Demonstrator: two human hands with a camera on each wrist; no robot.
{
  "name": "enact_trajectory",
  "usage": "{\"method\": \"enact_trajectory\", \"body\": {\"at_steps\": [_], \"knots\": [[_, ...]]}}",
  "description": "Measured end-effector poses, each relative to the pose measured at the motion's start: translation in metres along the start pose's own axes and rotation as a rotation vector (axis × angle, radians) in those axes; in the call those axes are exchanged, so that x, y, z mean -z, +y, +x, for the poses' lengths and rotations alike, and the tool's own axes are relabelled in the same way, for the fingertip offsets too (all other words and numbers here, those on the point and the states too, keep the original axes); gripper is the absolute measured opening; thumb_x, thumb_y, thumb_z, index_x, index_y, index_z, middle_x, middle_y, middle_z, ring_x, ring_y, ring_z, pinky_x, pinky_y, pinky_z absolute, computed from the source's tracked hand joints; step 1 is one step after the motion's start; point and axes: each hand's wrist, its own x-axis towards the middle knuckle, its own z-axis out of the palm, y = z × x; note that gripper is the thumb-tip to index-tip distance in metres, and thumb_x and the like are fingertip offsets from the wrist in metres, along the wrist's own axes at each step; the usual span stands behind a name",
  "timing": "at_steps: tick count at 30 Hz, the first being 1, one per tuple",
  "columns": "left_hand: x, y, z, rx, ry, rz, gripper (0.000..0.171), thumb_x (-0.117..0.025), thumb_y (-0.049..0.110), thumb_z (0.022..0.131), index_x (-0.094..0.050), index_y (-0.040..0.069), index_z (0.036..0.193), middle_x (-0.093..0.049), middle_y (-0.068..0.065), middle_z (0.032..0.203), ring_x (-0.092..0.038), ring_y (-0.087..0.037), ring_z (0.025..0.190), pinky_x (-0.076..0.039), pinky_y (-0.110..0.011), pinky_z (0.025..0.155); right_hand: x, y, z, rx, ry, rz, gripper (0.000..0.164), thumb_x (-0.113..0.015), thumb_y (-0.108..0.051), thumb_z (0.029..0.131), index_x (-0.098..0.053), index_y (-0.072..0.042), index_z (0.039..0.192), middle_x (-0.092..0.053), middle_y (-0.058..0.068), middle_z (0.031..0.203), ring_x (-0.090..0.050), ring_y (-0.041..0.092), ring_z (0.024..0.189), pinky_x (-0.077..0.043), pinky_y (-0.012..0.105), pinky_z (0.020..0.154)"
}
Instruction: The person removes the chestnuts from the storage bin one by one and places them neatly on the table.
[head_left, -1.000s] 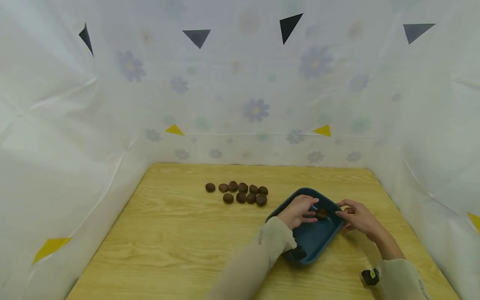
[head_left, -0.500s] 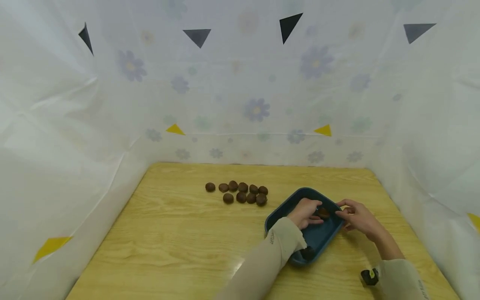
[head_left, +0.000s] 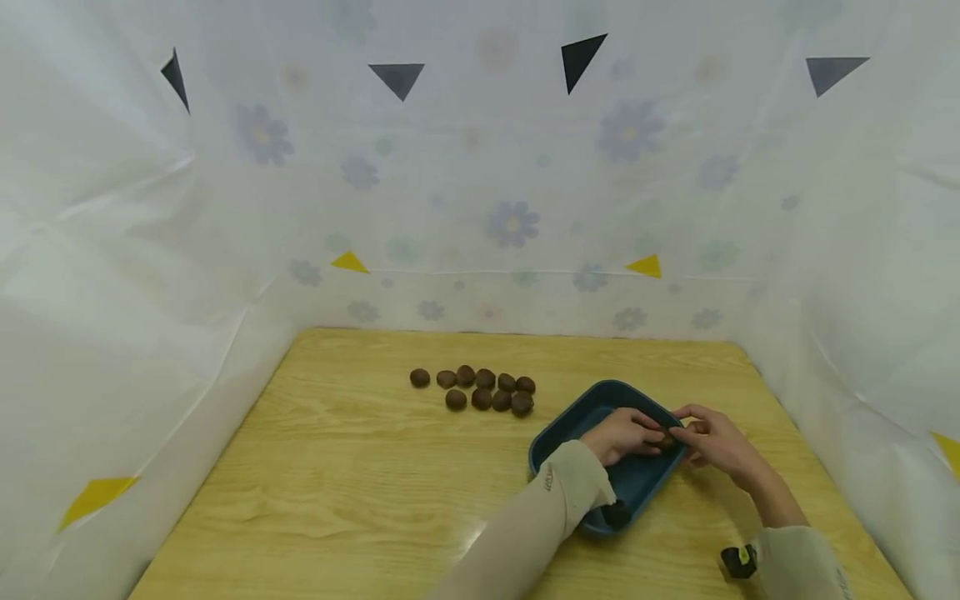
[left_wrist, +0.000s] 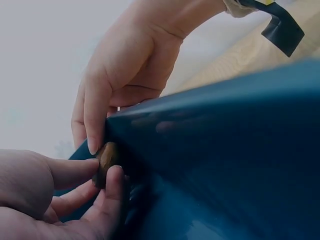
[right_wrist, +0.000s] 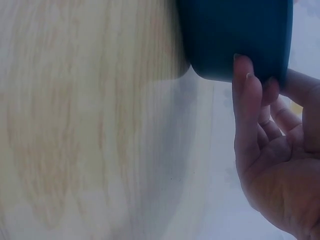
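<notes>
A dark blue rectangular tray (head_left: 637, 485) stands at an angle on the table's right side. Inside its right corner my left hand (head_left: 621, 435) pinches a brown chestnut (left_wrist: 107, 159) between thumb and fingers, close to the wall. My right hand (head_left: 722, 446) grips that same corner from outside; in the right wrist view its fingers (right_wrist: 246, 100) press the outer wall. One right fingertip reaches over the rim and is near or touching the chestnut. Several more chestnuts (head_left: 482, 399) lie in two rough rows left of the tray.
The wooden table (head_left: 337, 467) is enclosed by pale floral sheeting (head_left: 510, 167) at the back and sides. A black wrist device (head_left: 738, 562) sits at the right cuff, and another dark one (head_left: 617, 514) hangs under the left cuff over the tray.
My left hand has moved right inside the tray and taken hold of the chestnut, which is now up against the right corner. My right hand stays at the rim.
</notes>
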Motion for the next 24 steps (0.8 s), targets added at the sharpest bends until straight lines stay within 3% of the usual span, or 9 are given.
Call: {"method": "enact_trajectory", "body": {"at_steps": [12, 24], "knots": [[-0.0033, 0.0014, -0.0032, 0.011, 0.007, 0.018, 0.017, -0.065, -0.009, 0.097, -0.072, -0.007, 0.112, -0.073, -0.013, 0.102, -0.073, -0.032, 0.107, -0.061, -0.041, 0.096, 0.0011, 0.003, 0.0004, -0.016, 0.009, 0.015, 0.045, -0.06, -0.024, 0.108, -0.051, 0.005, 0.14, -0.072, 0.017, 0.096, -0.072, 0.027, 0.078, -0.064, 0.039, 0.069], [-0.0031, 0.003, -0.0046, -0.034, 0.127, -0.007, 0.014, -0.066, -0.01, 0.096, -0.065, -0.003, 0.108, -0.067, -0.013, 0.097, -0.073, -0.03, 0.094, -0.062, -0.044, 0.094, 0.0001, 0.0009, -0.0005, -0.014, 0.015, 0.016, 0.048, -0.06, -0.025, 0.108, -0.05, 0.006, 0.142, -0.071, 0.017, 0.095, -0.072, 0.027, 0.078, -0.064, 0.041, 0.07]]}}
